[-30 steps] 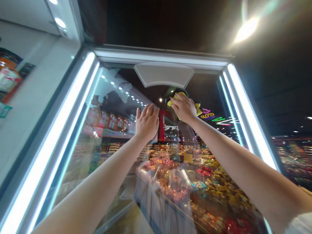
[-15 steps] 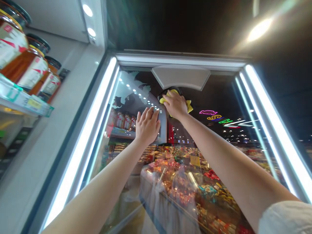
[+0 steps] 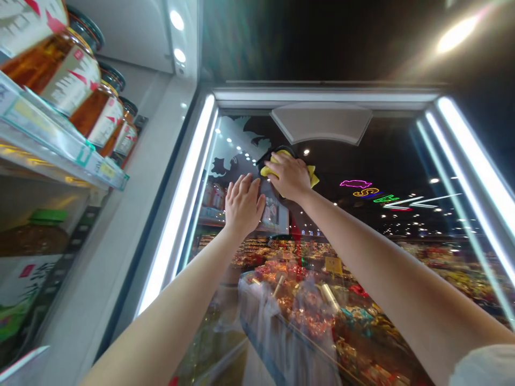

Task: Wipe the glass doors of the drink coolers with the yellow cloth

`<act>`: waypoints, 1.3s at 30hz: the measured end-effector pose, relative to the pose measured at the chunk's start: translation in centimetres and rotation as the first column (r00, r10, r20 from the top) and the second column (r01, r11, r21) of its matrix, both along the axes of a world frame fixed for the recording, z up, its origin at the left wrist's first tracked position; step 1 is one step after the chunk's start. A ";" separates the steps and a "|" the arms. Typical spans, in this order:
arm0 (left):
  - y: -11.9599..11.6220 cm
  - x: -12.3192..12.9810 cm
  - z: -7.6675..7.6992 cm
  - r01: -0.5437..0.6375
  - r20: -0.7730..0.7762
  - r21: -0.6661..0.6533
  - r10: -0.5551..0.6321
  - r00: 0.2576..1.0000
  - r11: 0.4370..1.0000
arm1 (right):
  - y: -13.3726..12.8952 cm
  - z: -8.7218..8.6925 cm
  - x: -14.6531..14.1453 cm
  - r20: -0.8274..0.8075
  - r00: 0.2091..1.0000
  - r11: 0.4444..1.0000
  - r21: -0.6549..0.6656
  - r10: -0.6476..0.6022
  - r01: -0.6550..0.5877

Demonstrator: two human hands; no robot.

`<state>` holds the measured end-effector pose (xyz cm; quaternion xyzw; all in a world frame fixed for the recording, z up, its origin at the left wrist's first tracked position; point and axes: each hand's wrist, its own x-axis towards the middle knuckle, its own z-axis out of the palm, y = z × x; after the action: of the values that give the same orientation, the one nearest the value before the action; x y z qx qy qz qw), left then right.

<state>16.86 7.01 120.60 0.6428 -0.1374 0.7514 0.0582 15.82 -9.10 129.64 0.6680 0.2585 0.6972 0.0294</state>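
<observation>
A glass door (image 3: 362, 161) with a lit frame fills the middle of the view. Against its upper part my right hand (image 3: 288, 174) presses a yellow cloth (image 3: 312, 174), the fingers bent over it. Most of the cloth is hidden beneath the palm, and its corner sticks out to the right. Lower and to the left, my left hand (image 3: 242, 206) lies with fingers stretched out on or close against the glass, holding nothing. A pale panel (image 3: 322, 124) sits on the door above my right hand.
On the left, jars (image 3: 80, 80) with dark lids stand on a shelf edged by a price strip (image 3: 60, 131). A green-capped container (image 3: 30, 241) is below. Bright light strips (image 3: 177, 214) run along the door frame. Market displays and neon signs show in the glass.
The view has shifted, so the door frame and jars appear further right, with more of the lower shelf showing. Against the door, my right hand and the cloth have moved left.
</observation>
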 end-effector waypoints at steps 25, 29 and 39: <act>8.3 0.3 -6.3 -0.018 -0.059 -0.018 0.017 0.998 1.000 | 11.8 -0.2 0.4 -0.013 0.995 0.995 0.021 0.098 -0.098; 9.1 0.2 -7.4 -0.021 -0.038 0.002 0.021 0.999 1.000 | 10.7 -1.1 0.2 -0.029 0.995 0.972 -0.213 0.092 -0.096; 10.0 0.2 -9.4 -0.053 -0.029 0.000 0.053 0.998 0.999 | 17.1 -0.7 0.4 -0.114 0.990 0.995 -0.042 0.087 -0.093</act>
<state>17.04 16.97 111.16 0.6568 -0.1194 0.7434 0.0406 16.18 8.04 128.96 0.6927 0.3060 0.6531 -0.0007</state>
